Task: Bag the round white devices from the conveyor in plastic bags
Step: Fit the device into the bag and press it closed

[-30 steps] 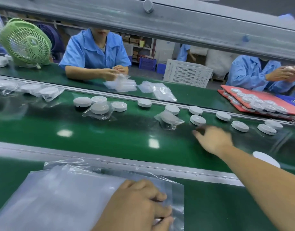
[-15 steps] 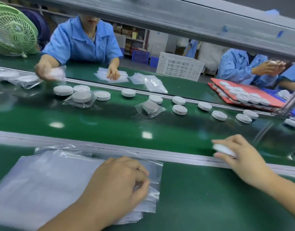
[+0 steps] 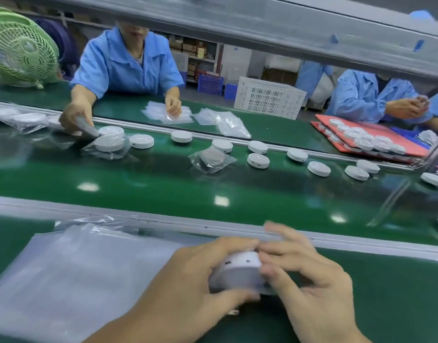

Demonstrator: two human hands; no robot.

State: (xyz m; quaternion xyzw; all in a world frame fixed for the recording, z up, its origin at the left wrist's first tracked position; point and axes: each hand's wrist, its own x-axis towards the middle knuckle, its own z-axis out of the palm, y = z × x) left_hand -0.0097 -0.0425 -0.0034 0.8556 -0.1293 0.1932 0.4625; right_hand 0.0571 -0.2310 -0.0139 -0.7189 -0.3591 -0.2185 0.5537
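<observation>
One long green conveyor (image 3: 163, 189) runs across the whole view from left to right, under a grey metal beam (image 3: 237, 23) that crosses the top. Nearer than the conveyor, past a grey rail, lies the green counter (image 3: 391, 293). On its left part rests a flat stack of plastic bags (image 3: 71, 268), clear and hazy.

Across the conveyor a person in a blue coat (image 3: 128, 68) leans over a far counter (image 3: 128, 107), one hand down at the conveyor's far edge. A second person in blue (image 3: 361, 97) sits to the right. A green fan (image 3: 19, 50) stands at far left, a white crate (image 3: 270, 97) stands behind the far counter, and a red tray (image 3: 416, 151) loaded with white discs lies at right.

Close to the camera, the left hand (image 3: 188, 280) and the right hand (image 3: 307, 276) meet above the counter, just right of the stack. Each grip is closed round the same round white device (image 3: 237, 271). The left fingers curl over its top and left side with the thumb below, and the right fingertips press its right rim. It is off the conveyor, tilted so that its side wall with small dark slots faces the camera. Blur hides whether any film is around it.

Smallest of all, a row of loose devices (image 3: 258, 160) lies along the conveyor's far side, apart from one another, with a bagged device (image 3: 211, 159) among them.
</observation>
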